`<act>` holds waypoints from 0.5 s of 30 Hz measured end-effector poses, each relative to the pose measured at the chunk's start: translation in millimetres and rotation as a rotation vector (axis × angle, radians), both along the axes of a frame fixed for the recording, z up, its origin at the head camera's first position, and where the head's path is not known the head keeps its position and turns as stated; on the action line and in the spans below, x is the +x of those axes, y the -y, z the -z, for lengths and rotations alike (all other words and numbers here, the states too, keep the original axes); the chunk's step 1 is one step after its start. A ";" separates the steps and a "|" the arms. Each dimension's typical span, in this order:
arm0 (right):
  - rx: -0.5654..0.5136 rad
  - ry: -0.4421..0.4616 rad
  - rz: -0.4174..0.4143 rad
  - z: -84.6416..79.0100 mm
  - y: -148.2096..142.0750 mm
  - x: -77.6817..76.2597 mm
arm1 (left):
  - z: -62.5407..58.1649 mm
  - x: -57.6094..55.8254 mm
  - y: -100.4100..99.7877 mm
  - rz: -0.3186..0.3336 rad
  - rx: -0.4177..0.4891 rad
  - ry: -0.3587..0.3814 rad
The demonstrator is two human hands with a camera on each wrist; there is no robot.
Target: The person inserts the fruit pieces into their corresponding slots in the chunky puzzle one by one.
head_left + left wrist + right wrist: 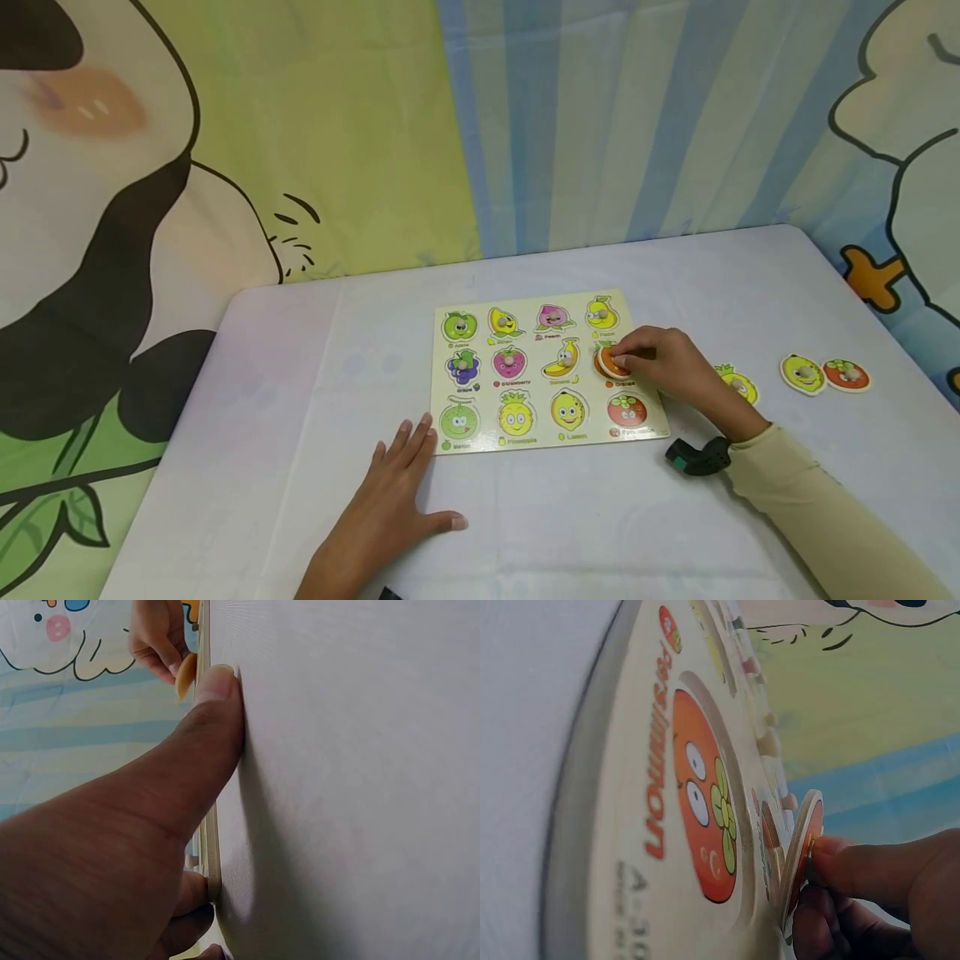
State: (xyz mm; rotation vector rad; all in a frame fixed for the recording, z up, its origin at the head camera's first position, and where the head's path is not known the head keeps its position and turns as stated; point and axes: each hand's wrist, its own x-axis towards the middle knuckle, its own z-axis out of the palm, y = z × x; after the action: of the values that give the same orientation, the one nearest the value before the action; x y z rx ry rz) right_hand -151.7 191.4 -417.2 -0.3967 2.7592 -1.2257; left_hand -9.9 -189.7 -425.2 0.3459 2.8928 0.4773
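A wooden fruit puzzle board [480, 417] lies on the white table. My right hand [678, 367] pinches the round orange piece [606, 360] over the board's orange spot. In the right wrist view the orange piece [801, 855] is tilted, its lower edge close to the board [630, 825]; whether it touches is unclear. The left hand [390, 508] lies with fingers extended at the board's lower left corner, thumb spread on the table. Knobbed pieces sit in the top row and in the grape, strawberry and banana spots. The bottom-row pictures show no knobs.
Right of the board lie a loose pineapple piece [738, 385], partly behind the right forearm, a lemon piece [802, 374] and a persimmon piece [847, 376]. A cartoon-printed cloth [360, 125] stands behind the table [337, 367]. A black wrist device [699, 457] sits by the right wrist.
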 end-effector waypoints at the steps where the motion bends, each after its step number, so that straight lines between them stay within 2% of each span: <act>1: 0.016 -0.012 -0.003 -0.5 1.4 -0.2 | 0.0 0.2 0.2 0.001 -0.001 -0.001; 4: 0.056 -0.036 -0.023 -2.9 5.3 -0.8 | -0.1 0.2 0.3 0.002 -0.003 0.003; 8: 0.093 -0.015 -0.047 -6.2 10.5 -2.7 | -0.4 -0.1 0.6 0.005 -0.005 0.010; 15: 0.135 0.021 -0.027 -9.2 15.4 -2.6 | -0.3 0.2 1.1 0.011 -0.002 0.003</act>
State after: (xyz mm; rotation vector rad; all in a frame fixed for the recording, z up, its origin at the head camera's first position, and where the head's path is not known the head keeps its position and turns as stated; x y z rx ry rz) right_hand -154.3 176.0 -408.0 -0.4044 2.7882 -1.0246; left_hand -9.7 -190.8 -424.9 0.3608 2.8866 0.4732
